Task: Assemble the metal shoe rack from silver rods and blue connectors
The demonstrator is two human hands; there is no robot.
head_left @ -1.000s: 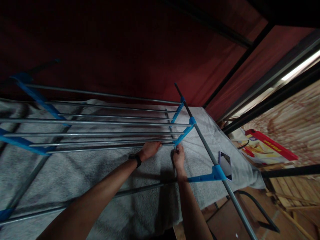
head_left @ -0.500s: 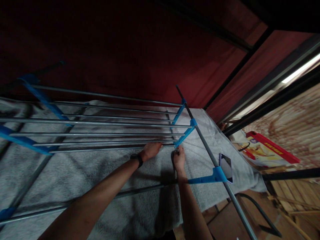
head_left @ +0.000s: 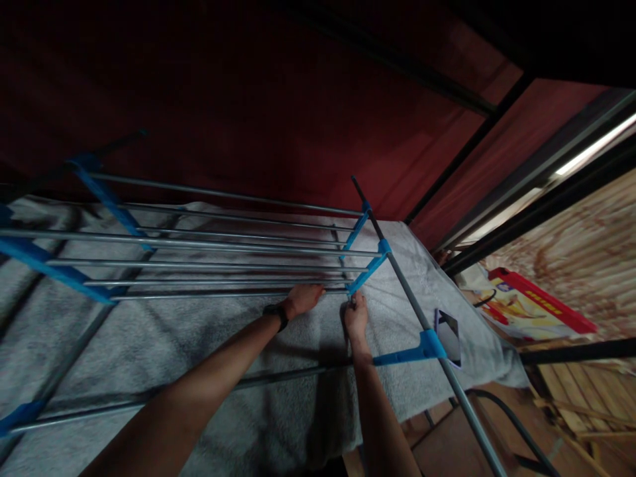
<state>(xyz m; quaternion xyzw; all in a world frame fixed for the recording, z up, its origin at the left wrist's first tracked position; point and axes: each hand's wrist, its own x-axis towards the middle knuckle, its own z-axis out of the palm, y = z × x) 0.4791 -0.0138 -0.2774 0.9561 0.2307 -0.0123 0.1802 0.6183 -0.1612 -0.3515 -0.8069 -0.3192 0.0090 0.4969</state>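
Observation:
A rack of grey metal tubes (head_left: pixel 223 267) joined by blue plastic brackets (head_left: pixel 368 268) lies across a grey blanket. My left hand (head_left: pixel 304 299), with a dark watch at its wrist, is closed around the lowest tube of the middle section, just left of the bracket's lower end. My right hand (head_left: pixel 356 319) is closed beneath that lower end, its fingers pinched on the end of a dark tube. What exactly lies between the right fingertips is partly hidden. A long side tube (head_left: pixel 412 291) runs past on the right through another blue bracket (head_left: pixel 431 345).
A phone (head_left: pixel 448 336) lies on the blanket (head_left: pixel 477 324) beside the right bracket. Beyond the blanket's edge stand a red and yellow box (head_left: pixel 536 301) and a wooden slatted piece (head_left: pixel 581 391). Dark red fabric (head_left: pixel 238 119) hangs behind the rack.
The view has shifted slightly, so the rack's left end appears further right. Both hands stay at the same spots on the rack.

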